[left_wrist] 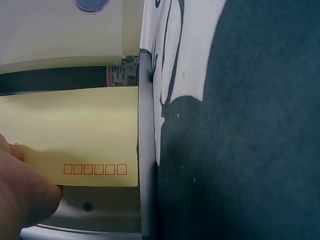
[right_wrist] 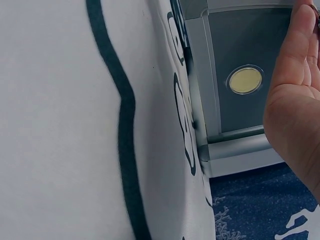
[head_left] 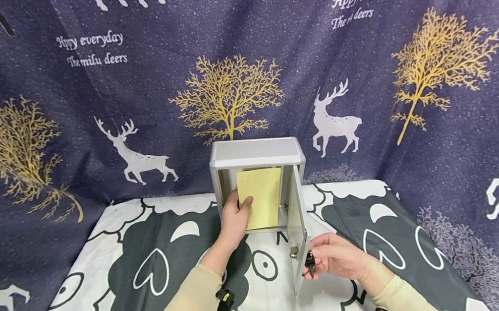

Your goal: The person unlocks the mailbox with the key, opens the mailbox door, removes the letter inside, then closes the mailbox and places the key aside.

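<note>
A person's left hand (head_left: 236, 218) pinched a yellow envelope (head_left: 264, 199) by its left edge within a silver box (head_left: 255, 150) on the far side of the patterned cloth (head_left: 162, 240). At right, the right hand (head_left: 337, 257) gripped a black key (head_left: 310, 261) at the near edge of the open door (head_left: 297, 221). Steadying that door and squaring the envelope to the opening seemed likeliest to spare its corners

The left hand (left_wrist: 25, 195) holds a yellow envelope (left_wrist: 85, 130) with 6 red squares (left_wrist: 95, 169) in a box (left_wrist: 147, 200) beside a cloth (left_wrist: 240, 125).
</note>
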Tool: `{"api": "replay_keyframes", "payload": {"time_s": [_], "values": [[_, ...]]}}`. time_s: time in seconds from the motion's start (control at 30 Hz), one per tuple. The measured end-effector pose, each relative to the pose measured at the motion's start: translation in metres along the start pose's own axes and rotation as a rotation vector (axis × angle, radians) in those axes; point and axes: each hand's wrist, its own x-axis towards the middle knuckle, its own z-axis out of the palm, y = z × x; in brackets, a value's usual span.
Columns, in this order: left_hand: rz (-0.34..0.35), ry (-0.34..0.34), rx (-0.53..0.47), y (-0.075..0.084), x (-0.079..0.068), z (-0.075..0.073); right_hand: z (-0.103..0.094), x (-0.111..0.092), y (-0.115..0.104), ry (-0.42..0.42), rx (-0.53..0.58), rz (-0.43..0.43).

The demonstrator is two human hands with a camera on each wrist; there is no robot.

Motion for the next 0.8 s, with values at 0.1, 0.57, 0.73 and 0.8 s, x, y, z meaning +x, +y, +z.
{"api": "replay_keyframes", "payload": {"time_s": [0.1,0.57,0.73,0.8], "values": [[0.009,0.000,0.014,0.002,-0.004,-0.004,0.000,0.000,0.000,-0.002,0.004,-0.002],[0.030,0.024,-0.003,0.010,-0.023,-0.016,0.000,0.000,0.000,0.002,-0.006,0.005],[0.059,0.030,-0.009,0.014,-0.029,-0.021,0.000,0.000,0.000,0.003,-0.007,0.004],[0.059,0.028,-0.014,0.015,-0.032,-0.023,0.000,0.000,0.000,0.003,-0.004,0.005]]}}
